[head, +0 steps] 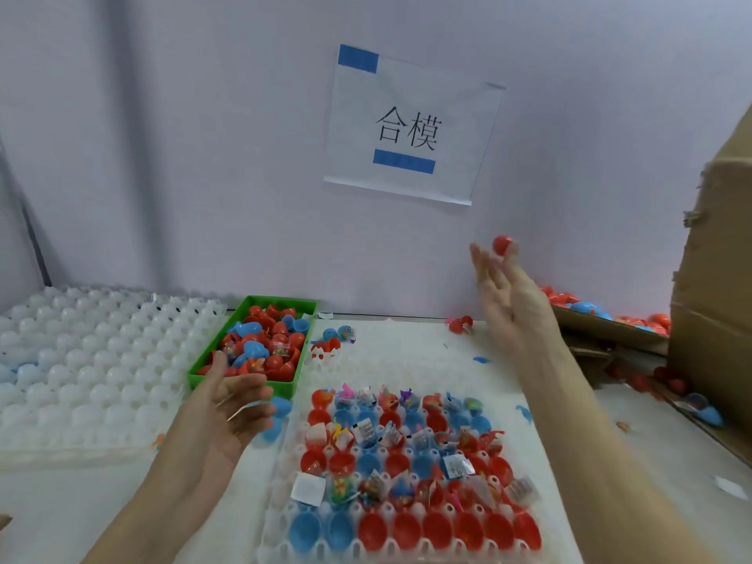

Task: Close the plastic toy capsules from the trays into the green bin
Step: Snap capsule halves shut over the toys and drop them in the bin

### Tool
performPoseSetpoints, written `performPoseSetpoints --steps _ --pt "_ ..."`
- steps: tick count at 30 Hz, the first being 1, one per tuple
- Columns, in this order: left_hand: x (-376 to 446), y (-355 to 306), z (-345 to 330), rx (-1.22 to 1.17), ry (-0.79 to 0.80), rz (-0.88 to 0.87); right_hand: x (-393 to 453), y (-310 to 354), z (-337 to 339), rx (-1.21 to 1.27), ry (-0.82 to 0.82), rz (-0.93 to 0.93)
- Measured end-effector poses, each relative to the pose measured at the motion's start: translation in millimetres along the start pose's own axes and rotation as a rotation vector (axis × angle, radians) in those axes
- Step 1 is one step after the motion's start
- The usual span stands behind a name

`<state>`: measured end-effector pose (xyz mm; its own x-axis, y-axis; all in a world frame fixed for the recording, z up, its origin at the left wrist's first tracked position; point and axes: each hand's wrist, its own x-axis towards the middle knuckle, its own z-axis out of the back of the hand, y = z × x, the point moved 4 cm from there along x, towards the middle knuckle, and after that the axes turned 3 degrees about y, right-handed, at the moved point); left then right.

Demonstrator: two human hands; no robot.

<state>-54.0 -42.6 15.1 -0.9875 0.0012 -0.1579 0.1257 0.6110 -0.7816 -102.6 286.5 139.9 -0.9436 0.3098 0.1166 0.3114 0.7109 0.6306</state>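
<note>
Both hands spread wide: right hand beneath an airborne red capsule, left hand empty beside the green bin.

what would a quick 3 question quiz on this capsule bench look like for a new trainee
1. True or false: the right hand is raised with a red capsule at its fingertips.
2. Multiple choice: the green bin sits a) on the cardboard box, b) between the stack of white trays and the filled tray, c) under the paper sign on the wall.
3. Fill in: the nearest row of the filled tray holds two ____ half shells and then red ones.

Key: 1 true; 2 b; 3 blue
</note>
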Motion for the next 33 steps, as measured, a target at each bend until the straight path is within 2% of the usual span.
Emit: performPoseSetpoints --steps 1,3,5,10,12,14,20,26,29,33 --pt "0 -2 5 -0.035 -0.022 0.002 11 7 4 0.043 -0.064 -0.021" --pt "1 -6 9 -0.09 -0.042 0.009 20 0 16 -0.164 -0.119 -0.088" --pt "1 -8 12 -0.115 -0.063 0.018 16 -26 27 -0.401 -0.06 -0.114" --pt "4 -10 17 -0.076 -0.109 0.004 -28 -101 24 -1.322 0.259 -0.017" --pt "4 -9 19 -0.051 -0.118 0.0 -40 -128 10 -1.559 0.469 0.002" --pt "6 -8 21 -0.04 -0.133 0.008 -44 -148 -4 -1.711 0.611 0.004" --pt "7 -5 23 -0.044 -0.15 0.032 -30 -160 -39 -1.888 0.687 0.13" --pt "8 -3 22 -0.047 -0.14 0.043 -14 -153 -25 -2.113 0.784 -0.01" --pt "7 -1 21 -0.06 -0.132 0.058 -15 -153 -15 -2.102 0.812 -0.085" --pt "7 1 21 -0.071 -0.136 0.07 -17 -155 -13 -2.049 0.831 -0.078"
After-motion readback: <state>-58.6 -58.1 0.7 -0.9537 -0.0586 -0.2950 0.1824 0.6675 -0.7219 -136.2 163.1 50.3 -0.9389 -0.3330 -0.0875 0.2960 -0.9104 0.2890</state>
